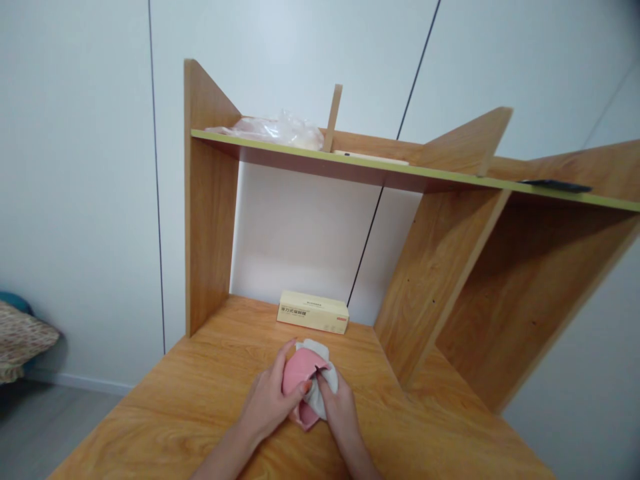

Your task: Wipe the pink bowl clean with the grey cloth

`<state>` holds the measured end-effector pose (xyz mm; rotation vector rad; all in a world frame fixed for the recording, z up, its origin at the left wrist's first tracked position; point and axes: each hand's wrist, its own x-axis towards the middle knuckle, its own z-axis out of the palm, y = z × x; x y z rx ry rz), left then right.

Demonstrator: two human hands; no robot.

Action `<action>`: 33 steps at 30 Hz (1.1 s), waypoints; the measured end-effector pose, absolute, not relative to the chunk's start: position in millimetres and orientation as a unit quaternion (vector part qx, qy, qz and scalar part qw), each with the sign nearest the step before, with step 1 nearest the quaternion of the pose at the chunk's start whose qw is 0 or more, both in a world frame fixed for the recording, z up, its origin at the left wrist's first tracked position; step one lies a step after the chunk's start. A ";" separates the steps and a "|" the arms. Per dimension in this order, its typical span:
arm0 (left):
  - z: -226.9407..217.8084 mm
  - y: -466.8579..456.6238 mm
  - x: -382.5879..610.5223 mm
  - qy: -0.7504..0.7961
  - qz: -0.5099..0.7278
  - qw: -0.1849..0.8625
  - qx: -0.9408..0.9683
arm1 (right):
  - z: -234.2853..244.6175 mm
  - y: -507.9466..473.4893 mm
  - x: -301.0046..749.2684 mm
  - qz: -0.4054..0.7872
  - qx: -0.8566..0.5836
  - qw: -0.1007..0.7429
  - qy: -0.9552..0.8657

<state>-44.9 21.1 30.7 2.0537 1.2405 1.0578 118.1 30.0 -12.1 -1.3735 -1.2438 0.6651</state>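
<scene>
A small pink and white cloth (306,377), bunched up, rests on the wooden desk (200,393). My left hand (270,398) wraps around its left side, thumb on the pink part. My right hand (339,407) presses on the right side, fingers pinching the white part. Both hands hold the cloth together near the desk's middle.
A long cream box (313,311) with a red end lies behind the cloth against the white back panel. A shelf (350,163) above carries a clear plastic bag (274,129) and a dark flat object (555,185). Wooden dividers stand right. A patterned cushion (20,337) sits far left.
</scene>
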 end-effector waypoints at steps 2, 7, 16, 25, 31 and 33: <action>28.1 21.9 -44.0 0.460 0.394 0.256 0.753 | -11.8 30.5 118.3 0.290 -0.584 0.556 -0.516; 24.9 22.8 -41.4 0.455 0.417 0.267 0.740 | -9.6 28.5 116.9 0.305 -0.593 0.563 -0.489; 24.3 23.8 -40.7 0.450 0.432 0.267 0.734 | -6.0 26.6 111.9 0.375 -0.595 0.561 -0.436; 14.5 27.2 -34.8 0.378 0.457 0.340 0.730 | -11.0 28.4 109.8 0.403 -0.585 0.566 -0.419; 15.3 27.9 -33.4 0.362 0.490 0.339 0.716 | -8.8 24.8 105.4 0.407 -0.586 0.547 -0.437; 14.1 28.6 -33.1 0.361 0.502 0.337 0.710 | -8.8 25.2 104.1 0.398 -0.595 0.539 -0.444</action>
